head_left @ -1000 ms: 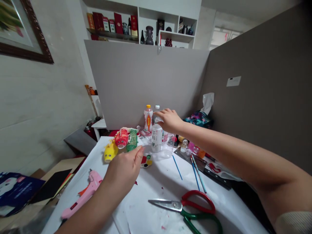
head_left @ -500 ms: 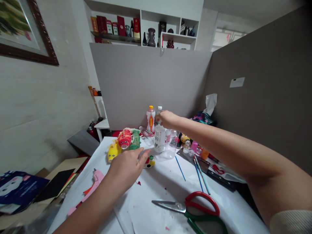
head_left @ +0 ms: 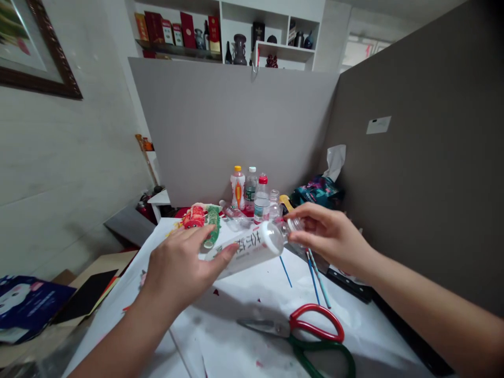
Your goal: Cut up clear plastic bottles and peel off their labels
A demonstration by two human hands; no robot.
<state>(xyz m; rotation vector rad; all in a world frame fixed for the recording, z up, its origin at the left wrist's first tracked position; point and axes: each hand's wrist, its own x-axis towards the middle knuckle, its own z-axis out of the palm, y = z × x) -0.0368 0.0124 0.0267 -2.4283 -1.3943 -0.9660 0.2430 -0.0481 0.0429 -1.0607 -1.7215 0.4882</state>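
Labelled bottle [head_left: 255, 245] lifted

It is no longer standing upright; you are holding it tilted above the worktop [head_left: 236, 304]. The fingers of your right hand [head_left: 334, 233] are pinching its neck; those of your left hand [head_left: 179, 268] are curving along its lower body, grip unclear. A red-capped bottle [head_left: 262, 200] is now showing behind.

White bottle label [head_left: 249, 256], black characters [head_left: 253, 241]
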